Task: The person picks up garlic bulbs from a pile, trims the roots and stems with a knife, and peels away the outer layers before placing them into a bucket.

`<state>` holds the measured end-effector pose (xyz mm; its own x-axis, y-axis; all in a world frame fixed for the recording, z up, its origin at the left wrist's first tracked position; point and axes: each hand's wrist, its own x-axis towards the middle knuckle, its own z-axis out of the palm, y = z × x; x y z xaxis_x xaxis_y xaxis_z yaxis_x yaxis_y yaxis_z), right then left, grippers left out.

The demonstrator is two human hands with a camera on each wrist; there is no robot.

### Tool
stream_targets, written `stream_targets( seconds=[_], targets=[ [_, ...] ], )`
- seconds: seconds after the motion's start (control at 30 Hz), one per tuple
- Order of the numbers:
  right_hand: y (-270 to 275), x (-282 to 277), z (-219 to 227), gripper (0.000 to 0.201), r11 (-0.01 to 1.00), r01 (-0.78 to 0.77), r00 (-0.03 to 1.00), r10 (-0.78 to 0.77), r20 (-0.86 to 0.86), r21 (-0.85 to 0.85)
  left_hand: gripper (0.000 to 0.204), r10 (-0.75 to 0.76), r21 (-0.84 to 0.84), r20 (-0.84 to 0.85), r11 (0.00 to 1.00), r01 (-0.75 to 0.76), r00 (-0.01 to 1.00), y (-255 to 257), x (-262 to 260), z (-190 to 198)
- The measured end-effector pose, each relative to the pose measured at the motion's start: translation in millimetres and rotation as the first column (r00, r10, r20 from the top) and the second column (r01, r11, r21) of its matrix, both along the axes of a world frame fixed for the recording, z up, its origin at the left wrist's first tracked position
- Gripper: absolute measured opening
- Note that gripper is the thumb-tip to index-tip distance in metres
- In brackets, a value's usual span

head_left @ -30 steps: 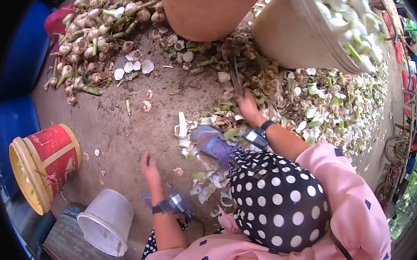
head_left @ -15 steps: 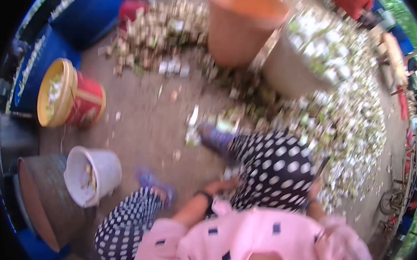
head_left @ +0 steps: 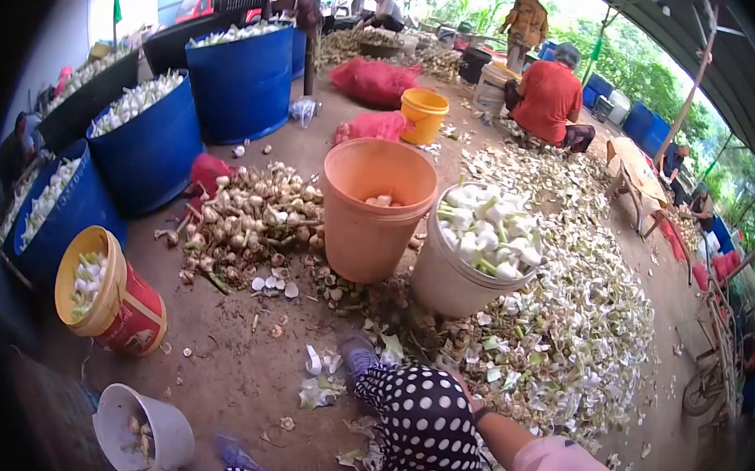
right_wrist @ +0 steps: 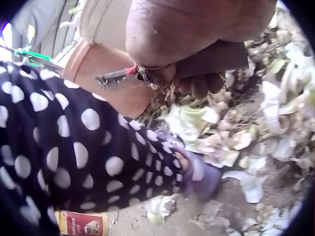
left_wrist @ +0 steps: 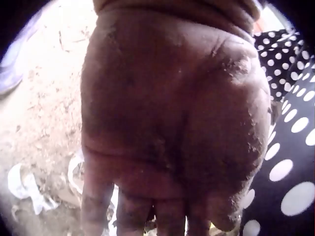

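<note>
My right hand [right_wrist: 197, 29] grips a knife in the right wrist view; a narrow metal end of the knife [right_wrist: 112, 80] juts out on one side, by a red binding, and a broad dark end on the other. In the head view this right hand [head_left: 465, 389] is beside the dotted knee, knife hidden. My left hand [left_wrist: 172, 113] fills the left wrist view, palm showing, fingers straight and nothing held, beside the dotted trouser leg [left_wrist: 290, 132]. Before the knees stand an orange bucket [head_left: 363, 256] and a white bucket [head_left: 453, 284] heaped with trimmed garlic bulbs [head_left: 492, 230].
Untrimmed garlic [head_left: 256, 214] lies piled left of the orange bucket. Peelings [head_left: 562, 345] spread widely to the right. A red-and-yellow bucket [head_left: 131, 315], a small white bucket [head_left: 166, 435] and blue tubs [head_left: 239, 86] stand left. A person in red [head_left: 545, 98] sits further back.
The head view has swung up from the ground to the yard. My right hand has drawn back with the knife from the peelings to beside the knee. My left hand has moved in toward the leg.
</note>
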<state>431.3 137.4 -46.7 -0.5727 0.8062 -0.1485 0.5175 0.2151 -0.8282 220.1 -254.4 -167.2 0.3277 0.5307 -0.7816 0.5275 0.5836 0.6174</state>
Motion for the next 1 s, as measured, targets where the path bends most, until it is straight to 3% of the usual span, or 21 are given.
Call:
stream_targets(
  seconds=[0.03, 0.1, 0.13, 0.17, 0.2, 0.23, 0.27, 0.3, 0.33, 0.37, 0.43, 0.57, 0.63, 0.7, 0.77, 0.87, 0.9, 0.93, 0.97, 1.0],
  targets=[
    [9, -24, 11, 0.042, 0.993, -0.086, 0.996, 0.085, 0.009, 0.084, 0.044, 0.025, 0.006, 0.029, 1.000, -0.025, 0.999, -6, 5, 4],
    [24, -69, 5, 0.037, 0.990, 0.066, 0.992, -0.078, 0.096, 0.122, 0.047, 0.082, 0.020, 0.114, 0.996, -0.084, 0.990, -14, 11, 11],
    [37, -85, -10, 0.034, 0.999, 0.034, 0.996, -0.032, -0.088, 0.021, 0.048, 0.110, 0.021, 0.170, 0.993, -0.115, 0.979, -17, 17, 11],
    [37, -105, -9, 0.032, 0.991, 0.135, 0.991, -0.135, -0.016, -0.023, 0.049, 0.129, 0.022, 0.218, 0.990, -0.137, 0.967, -19, 24, 17],
    [46, -107, -33, 0.030, 0.995, 0.098, 0.986, -0.100, -0.134, -0.022, 0.049, 0.185, -0.046, 0.319, 0.983, -0.180, 0.929, -21, 32, -7],
    [52, -106, -44, 0.027, 0.998, 0.063, 0.998, -0.063, -0.027, 0.005, 0.048, 0.249, -0.121, 0.412, 0.968, -0.219, 0.877, -28, 50, -47],
    [49, -109, -27, 0.028, 0.994, 0.047, 0.991, -0.034, 0.130, -0.103, 0.045, 0.287, -0.152, 0.457, 0.958, -0.245, 0.842, -65, 139, -170],
    [30, -115, -4, 0.022, 0.988, 0.018, 0.978, 0.014, 0.206, -0.153, 0.044, 0.266, -0.156, 0.449, 0.963, -0.219, 0.853, -82, 132, -126],
    [31, -88, -22, 0.019, 0.975, 0.047, 0.984, -0.008, 0.179, -0.215, 0.044, 0.252, -0.169, 0.454, 0.966, -0.196, 0.855, -56, 115, -89],
    [23, -72, -28, 0.021, 0.863, 0.185, 0.980, -0.198, 0.021, -0.471, 0.044, 0.248, -0.190, 0.477, 0.966, -0.177, 0.843, -41, 104, -69],
    [22, -93, -31, 0.022, 0.827, 0.249, 0.968, -0.233, 0.096, -0.504, 0.043, 0.232, -0.229, 0.521, 0.965, -0.127, 0.822, -24, 89, -39],
    [22, -114, 11, 0.025, 0.725, 0.491, 0.868, -0.454, 0.201, -0.482, 0.041, 0.125, -0.251, 0.572, 0.967, 0.028, 0.810, 1, 37, 9],
    [27, -138, -5, 0.024, 0.775, 0.409, 0.902, -0.423, 0.085, -0.482, 0.041, 0.041, -0.240, 0.575, 0.963, 0.120, 0.817, 14, -5, 31],
    [25, -163, -12, 0.028, 0.901, 0.249, 0.966, -0.207, 0.151, -0.356, 0.040, -0.057, -0.216, 0.554, 0.954, 0.209, 0.831, 32, -54, 51],
    [23, -177, -19, 0.033, 0.983, 0.037, 0.990, -0.011, 0.143, -0.179, 0.039, -0.137, -0.198, 0.515, 0.941, 0.273, 0.846, 56, -97, 71],
    [32, -185, -23, 0.039, 0.991, 0.067, 0.996, -0.060, 0.066, -0.118, 0.038, -0.249, -0.124, 0.406, 0.938, 0.323, 0.879, 104, -149, 83],
    [31, -176, -25, 0.041, 0.996, 0.045, 0.998, -0.042, 0.036, -0.081, 0.038, -0.283, -0.101, 0.317, 0.939, 0.329, 0.905, 116, -156, 77],
    [25, -171, -11, 0.041, 0.998, 0.055, 0.994, -0.051, 0.095, -0.040, 0.038, -0.326, 0.046, 0.110, 0.945, 0.323, 0.939, 103, -155, 9],
    [20, -170, 0, 0.041, 0.998, 0.065, 0.987, -0.066, 0.144, 0.011, 0.036, -0.031, -0.096, -0.294, 0.995, 0.003, 0.955, 129, -170, 25],
    [19, -158, -6, 0.040, 0.999, 0.027, 0.992, -0.025, 0.124, -0.017, 0.048, 0.194, 0.062, -0.463, 0.980, -0.187, 0.865, 165, -186, 61]
  ],
)
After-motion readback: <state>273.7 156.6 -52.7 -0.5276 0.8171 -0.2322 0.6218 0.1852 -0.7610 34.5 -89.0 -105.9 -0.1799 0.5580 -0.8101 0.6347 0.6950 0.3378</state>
